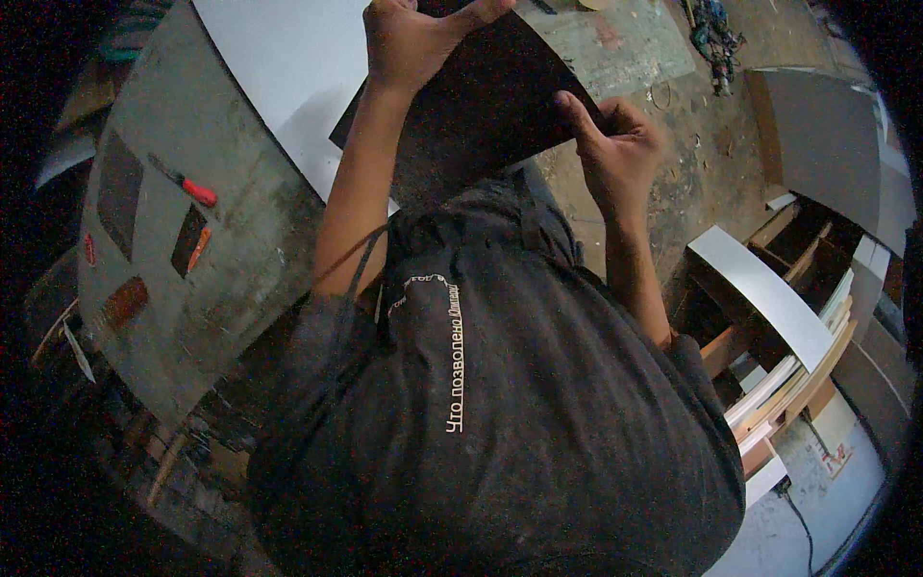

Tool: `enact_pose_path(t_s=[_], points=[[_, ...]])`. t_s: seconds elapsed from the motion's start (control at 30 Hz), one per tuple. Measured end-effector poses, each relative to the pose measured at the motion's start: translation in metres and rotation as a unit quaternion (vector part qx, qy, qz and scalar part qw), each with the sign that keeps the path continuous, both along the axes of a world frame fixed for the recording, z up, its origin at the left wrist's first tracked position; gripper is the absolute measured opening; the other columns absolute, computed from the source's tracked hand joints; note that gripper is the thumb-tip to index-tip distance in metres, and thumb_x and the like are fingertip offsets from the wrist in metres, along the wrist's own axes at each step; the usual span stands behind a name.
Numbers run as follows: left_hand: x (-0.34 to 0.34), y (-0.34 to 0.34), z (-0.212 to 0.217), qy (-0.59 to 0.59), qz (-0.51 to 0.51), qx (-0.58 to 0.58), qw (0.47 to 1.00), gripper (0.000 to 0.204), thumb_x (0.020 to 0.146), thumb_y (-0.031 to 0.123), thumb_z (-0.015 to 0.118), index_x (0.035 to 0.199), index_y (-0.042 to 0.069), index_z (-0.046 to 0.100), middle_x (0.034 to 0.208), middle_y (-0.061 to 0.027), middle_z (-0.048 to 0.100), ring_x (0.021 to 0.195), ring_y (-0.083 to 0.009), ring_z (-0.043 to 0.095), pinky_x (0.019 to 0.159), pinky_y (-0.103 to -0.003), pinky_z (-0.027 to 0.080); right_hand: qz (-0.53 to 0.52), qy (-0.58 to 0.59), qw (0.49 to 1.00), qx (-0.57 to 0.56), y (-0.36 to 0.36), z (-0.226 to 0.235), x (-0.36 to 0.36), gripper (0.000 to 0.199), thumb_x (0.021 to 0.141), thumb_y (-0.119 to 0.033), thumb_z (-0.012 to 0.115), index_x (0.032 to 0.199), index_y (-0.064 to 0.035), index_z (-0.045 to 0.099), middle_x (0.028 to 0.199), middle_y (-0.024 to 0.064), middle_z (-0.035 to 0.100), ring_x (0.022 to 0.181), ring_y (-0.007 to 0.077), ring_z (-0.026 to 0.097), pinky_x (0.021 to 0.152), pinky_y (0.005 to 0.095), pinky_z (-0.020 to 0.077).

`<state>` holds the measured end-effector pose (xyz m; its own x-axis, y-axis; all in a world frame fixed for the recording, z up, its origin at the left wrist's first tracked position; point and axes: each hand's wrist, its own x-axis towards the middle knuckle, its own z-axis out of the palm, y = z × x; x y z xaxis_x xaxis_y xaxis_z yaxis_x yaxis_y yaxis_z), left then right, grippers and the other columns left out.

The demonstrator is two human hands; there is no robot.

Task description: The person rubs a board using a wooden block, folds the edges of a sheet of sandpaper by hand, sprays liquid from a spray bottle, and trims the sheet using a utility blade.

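Observation:
A dark, flat sheet (481, 106) is held up in front of my body, tilted, between both hands. My left hand (409, 43) grips it near the top of the picture, thumb stretched along its face; the fingertips are partly cut off by the frame edge. On the sheet's right edge, my right hand (620, 144) pinches it between the thumb and curled fingers. Behind the sheet and left forearm lies a large white panel (279, 58).
On the grey surface at left lie a knife with a red handle (199, 191), an orange tool (200, 247) on a small dark piece, and a dark strip (120, 192). To the right stand stacked boards (793, 365), a white board (769, 298) and a grey panel (817, 144). Tangled cords (713, 38) lie far right.

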<state>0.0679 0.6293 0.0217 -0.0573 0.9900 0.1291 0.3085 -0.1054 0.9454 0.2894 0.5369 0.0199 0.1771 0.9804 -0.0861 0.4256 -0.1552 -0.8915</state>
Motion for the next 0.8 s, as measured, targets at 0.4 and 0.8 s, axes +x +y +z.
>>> enact_pose_path(t_s=[0.4, 0.8], points=[[-0.008, 0.001, -0.065, -0.035, -0.098, 0.044, 0.994, 0.031, 0.094, 0.032, 0.072, 0.095, 0.001, 0.068, 0.080, -0.0033, 0.069, 0.073, -0.0109, 0.061, 0.070, -0.029, 0.051, 0.026, -0.009, 0.999, 0.019, -0.011, -0.025, 0.015, 0.013, 0.090, -0.009, 0.074, 0.082, 0.0011, 0.069, 0.070, 0.0003, 0.064, 0.063, 0.0076, 0.054, 0.058, 0.0257, 0.0428], [0.012, 0.000, -0.038, 0.023, -0.107, -0.038, 0.993, 0.042, 0.085, 0.040, 0.080, 0.100, 0.003, 0.069, 0.088, -0.0069, 0.071, 0.081, -0.0130, 0.064, 0.074, -0.030, 0.052, 0.037, -0.053, 0.998, 0.007, -0.019, -0.046, 0.037, 0.011, 0.089, -0.006, 0.072, 0.095, 0.0036, 0.071, 0.077, 0.0089, 0.071, 0.071, 0.0122, 0.065, 0.067, 0.0275, 0.0512]])
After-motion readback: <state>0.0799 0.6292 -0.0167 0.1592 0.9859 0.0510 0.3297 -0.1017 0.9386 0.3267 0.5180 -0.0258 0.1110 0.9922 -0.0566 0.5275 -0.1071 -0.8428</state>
